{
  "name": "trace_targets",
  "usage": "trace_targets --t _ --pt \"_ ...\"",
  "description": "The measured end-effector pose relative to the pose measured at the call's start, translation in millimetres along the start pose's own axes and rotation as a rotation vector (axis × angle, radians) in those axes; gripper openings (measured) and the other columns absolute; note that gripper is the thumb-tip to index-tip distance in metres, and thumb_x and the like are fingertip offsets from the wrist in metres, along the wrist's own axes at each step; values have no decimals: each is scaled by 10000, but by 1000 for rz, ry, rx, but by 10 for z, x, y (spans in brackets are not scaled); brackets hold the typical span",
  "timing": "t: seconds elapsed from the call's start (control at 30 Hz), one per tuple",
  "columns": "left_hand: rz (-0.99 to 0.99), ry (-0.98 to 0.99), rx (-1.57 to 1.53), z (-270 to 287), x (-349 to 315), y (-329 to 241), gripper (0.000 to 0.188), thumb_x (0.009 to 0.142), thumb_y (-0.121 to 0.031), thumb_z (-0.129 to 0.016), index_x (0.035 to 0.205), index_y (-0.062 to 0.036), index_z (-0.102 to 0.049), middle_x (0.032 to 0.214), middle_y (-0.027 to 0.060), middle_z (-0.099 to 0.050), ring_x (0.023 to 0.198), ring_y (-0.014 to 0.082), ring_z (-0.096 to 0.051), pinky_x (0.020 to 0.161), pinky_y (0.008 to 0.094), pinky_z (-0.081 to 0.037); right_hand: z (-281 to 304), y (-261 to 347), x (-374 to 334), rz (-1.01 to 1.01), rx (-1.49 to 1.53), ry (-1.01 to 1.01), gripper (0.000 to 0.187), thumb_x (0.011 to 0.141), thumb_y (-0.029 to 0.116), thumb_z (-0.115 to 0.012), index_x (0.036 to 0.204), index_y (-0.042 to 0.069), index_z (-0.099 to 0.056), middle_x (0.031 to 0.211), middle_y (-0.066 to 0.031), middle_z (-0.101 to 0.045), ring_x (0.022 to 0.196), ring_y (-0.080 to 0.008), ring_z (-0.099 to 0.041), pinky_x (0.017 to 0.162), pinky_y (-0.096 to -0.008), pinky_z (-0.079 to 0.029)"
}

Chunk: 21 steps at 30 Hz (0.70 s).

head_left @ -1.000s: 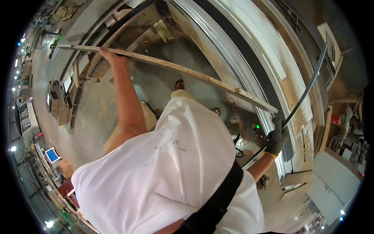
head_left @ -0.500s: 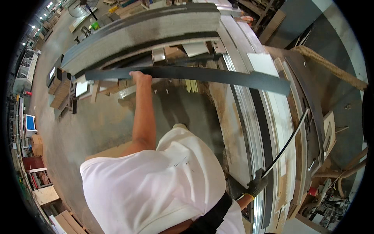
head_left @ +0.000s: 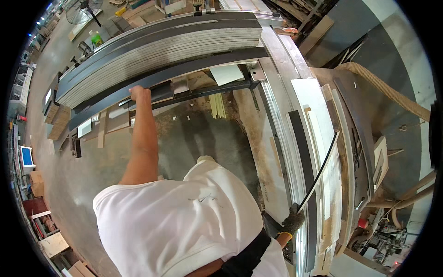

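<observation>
- We're clamping the fingers of our bare left hand (head_left: 140, 93) on the near edge of a long, flat, dark grey board (head_left: 194, 64); they're curling closed, tips hiding from view.
- Board's running out both sides of those fingers, more to their right. It's lying along the near side of a stack of pale-edged, dark-topped boards (head_left: 159, 57) just beyond them; can't tell if the two are touching.
- We're probably gripping that edge because it's the side facing us, and likely lining the board up lengthwise with the stack.
- We're closing the fingers of our dark-gloved right hand (head_left: 293, 220) around a thin, black, pale-edged strip (head_left: 328, 154); it's sticking out beyond them, up and rightward, probably to stay clear of the left hand's work.
- Long silver metal rails (head_left: 280, 124) are running just beside the right fingers; a white flat panel (head_left: 318, 106) is lying farther beyond, to their right.
</observation>
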<state>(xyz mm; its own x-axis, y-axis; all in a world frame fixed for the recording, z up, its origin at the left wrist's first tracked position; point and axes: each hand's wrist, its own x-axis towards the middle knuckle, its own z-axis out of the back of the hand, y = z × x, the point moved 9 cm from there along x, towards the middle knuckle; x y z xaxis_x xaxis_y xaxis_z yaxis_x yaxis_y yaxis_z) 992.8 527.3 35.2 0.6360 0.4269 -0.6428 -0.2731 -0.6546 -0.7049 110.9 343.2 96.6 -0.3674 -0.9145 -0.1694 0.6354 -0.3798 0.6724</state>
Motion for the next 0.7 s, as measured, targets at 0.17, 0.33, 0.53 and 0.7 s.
trace_targets --t 0.17,0.33,0.53,0.7 --pt "1 21 10 -165 467 72 545 1070 -403 -446 1408 24 -470 1459 204 -509 1219 366 -605 1004 524 -542 -80 87 12 78 -96 26 308 875 325 -757 845 21 -719 667 -30 -606 570 -135 -536 513 -330 -432" --pt "95 129 -16 -301 1263 433 538 1071 -407 -431 1406 12 -472 1469 194 -498 1227 379 -591 1011 567 -524 -40 283 -166 69 -51 -54 291 875 300 -753 815 18 -710 656 1 -590 614 -107 -515 562 -330 -416" --pt "255 385 196 -654 2157 335 481 1066 -397 -411 1419 -77 -480 1526 69 -479 1348 350 -474 1118 625 -367 -301 437 -206 -1 90 23 301 890 323 -751 826 33 -704 663 7 -583 601 -103 -489 554 -327 -403" --pt "366 348 182 -783 1791 508 459 1077 -400 -396 1479 -178 -404 1558 27 -437 1396 287 -422 1150 552 -348 -230 341 -178 58 -109 -22 355 889 337 -754 933 -14 -724 685 -21 -609 632 -136 -526 586 -358 -437"
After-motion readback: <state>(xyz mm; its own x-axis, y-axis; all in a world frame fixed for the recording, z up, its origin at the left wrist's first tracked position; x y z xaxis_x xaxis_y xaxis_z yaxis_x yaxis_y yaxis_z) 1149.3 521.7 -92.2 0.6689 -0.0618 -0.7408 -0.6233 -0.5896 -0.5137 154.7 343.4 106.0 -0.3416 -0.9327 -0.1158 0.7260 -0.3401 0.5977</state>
